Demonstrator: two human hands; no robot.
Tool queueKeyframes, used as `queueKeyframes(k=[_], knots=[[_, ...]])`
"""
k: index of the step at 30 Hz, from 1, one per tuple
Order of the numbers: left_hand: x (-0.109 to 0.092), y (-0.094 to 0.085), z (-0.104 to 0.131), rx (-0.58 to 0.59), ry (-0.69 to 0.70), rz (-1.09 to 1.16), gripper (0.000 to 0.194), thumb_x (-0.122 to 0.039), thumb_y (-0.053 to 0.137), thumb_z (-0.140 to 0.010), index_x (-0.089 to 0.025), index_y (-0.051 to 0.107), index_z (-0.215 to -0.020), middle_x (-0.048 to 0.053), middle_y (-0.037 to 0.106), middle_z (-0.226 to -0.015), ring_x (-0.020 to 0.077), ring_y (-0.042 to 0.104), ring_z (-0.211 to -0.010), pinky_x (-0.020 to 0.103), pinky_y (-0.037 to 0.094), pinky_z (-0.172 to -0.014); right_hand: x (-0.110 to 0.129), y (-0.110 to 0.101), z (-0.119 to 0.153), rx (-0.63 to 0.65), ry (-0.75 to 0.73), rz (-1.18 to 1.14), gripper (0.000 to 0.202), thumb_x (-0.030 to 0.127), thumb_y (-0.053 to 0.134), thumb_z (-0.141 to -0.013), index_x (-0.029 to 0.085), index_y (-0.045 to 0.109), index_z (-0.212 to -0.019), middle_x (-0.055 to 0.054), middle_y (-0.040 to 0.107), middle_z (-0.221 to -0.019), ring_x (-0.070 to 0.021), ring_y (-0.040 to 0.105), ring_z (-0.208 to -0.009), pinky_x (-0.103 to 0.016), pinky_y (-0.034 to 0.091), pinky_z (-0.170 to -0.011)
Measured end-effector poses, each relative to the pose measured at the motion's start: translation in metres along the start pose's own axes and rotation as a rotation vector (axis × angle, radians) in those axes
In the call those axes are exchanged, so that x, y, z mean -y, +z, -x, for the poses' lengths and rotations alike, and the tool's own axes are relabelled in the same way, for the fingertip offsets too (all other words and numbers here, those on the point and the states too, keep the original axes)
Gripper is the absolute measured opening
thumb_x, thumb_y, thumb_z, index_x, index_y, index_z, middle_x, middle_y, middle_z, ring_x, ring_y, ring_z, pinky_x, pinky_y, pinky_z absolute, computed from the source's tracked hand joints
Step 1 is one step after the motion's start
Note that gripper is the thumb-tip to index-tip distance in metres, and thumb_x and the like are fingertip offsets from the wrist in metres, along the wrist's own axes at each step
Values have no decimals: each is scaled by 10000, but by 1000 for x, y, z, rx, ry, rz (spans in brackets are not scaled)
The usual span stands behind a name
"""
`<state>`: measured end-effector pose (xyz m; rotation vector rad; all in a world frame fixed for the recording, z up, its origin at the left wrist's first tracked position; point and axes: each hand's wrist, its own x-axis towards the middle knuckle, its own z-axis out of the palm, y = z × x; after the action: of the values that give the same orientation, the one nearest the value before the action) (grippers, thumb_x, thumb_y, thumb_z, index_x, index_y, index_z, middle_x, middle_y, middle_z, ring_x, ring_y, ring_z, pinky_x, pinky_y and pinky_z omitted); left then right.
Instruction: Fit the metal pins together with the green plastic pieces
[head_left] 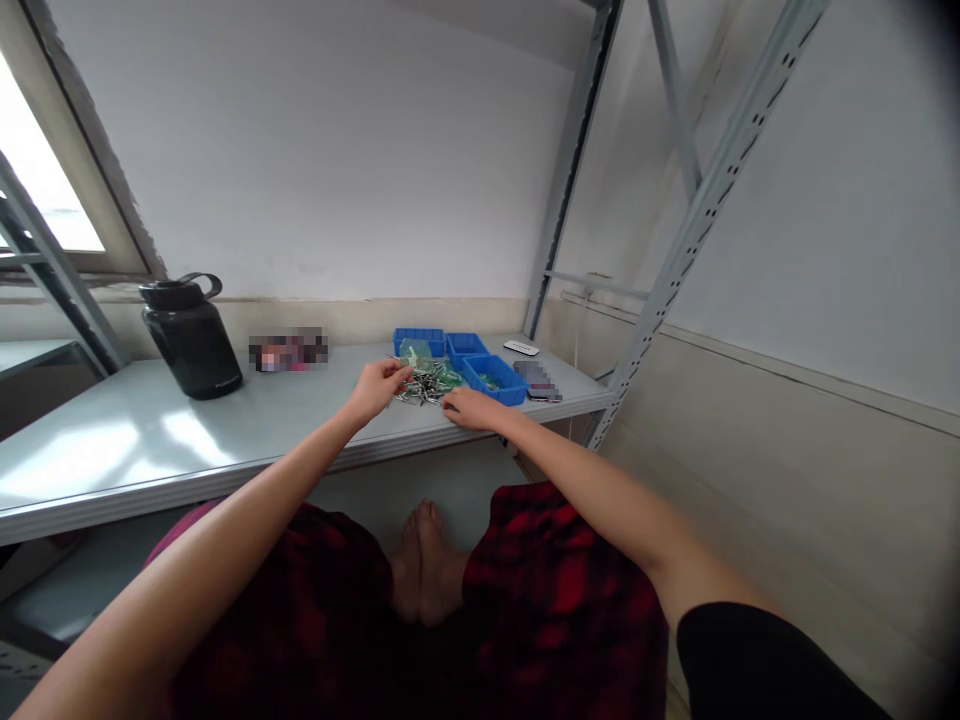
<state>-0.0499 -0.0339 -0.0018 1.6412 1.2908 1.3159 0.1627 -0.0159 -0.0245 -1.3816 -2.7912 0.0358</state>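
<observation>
A loose heap of thin, shiny metal pieces [424, 386] lies near the front of the grey shelf, with bits of green plastic bag [450, 377] among and behind them. On the heap's left side is my left hand [377, 388], its thumb and fingers drawn together in a pinch; anything between them is too small to name. My right hand [474, 409] rests at the shelf's front edge, right of the heap. Its fingers are curled together at the pieces, and their tips are hard to see. Just behind it stands a blue bin [504, 386] with green contents.
Two more blue bins, a left one [418, 341] and a middle one [465, 346], stand behind the heap. A white mouse-like object [521, 348] and a blurred phone-like item [538, 382] lie right. A dark bottle [191, 340] stands left. A metal upright [675, 270] rises at right.
</observation>
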Motion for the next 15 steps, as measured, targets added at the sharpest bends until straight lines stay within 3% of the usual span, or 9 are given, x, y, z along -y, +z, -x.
queueKeyframes(k=[8,15], knots=[[-2,0,2,2,-6,-2,390,-541,752,-681,-163,656,-697,66,728,-752,182,624,-645,307,512,-647,-1,3,-2,-5,5,32,286,223,469,-1000,104,704,-1109,-169,679,-1141,-241,634,-1015,-282,428,-807],[-2,1,2,20,1,-33,301,-455,712,-732,-164,653,-683,53,713,-718,178,617,-636,302,501,-644,7,-2,3,-20,54,126,304,193,409,-1002,122,697,-1066,-159,687,-1109,-247,654,-956,-292,447,-728]])
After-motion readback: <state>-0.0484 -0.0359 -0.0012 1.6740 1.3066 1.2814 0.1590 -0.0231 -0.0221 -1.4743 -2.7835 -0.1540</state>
